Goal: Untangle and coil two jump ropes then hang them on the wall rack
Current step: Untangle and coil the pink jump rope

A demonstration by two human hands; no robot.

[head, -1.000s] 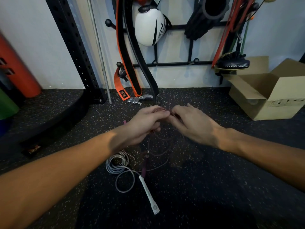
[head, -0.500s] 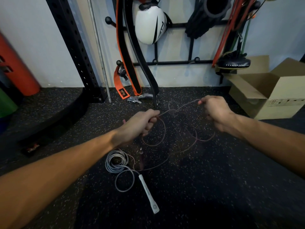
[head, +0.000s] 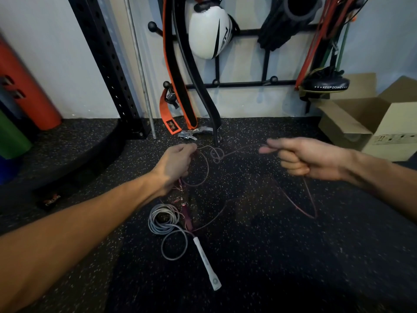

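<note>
A thin pink jump rope [head: 237, 150] stretches between my two hands above the speckled floor, with a small knot [head: 217, 154] near its middle. My left hand [head: 176, 162] is shut on one part of it, and loops and a pink handle [head: 186, 213] hang below that hand. My right hand [head: 306, 158] pinches the other part, and a long loop [head: 310, 199] droops beneath it. The white jump rope [head: 163, 219] lies coiled on the floor, its white handle [head: 206, 263] pointing toward me. The black wall rack [head: 246, 83] hangs on the wall ahead.
On the rack hang an orange and black belt [head: 174, 71], a white ball-shaped bag [head: 208, 32], a black foam roller [head: 286, 19] and resistance bands [head: 316, 41]. An open cardboard box [head: 370, 123] sits at right. A black upright post [head: 108, 64] and coloured rollers [head: 29, 86] stand at left.
My hands were together on the pink rope, then drew apart. The right hand moved far right, pulling the rope taut so the knot shows between them.
</note>
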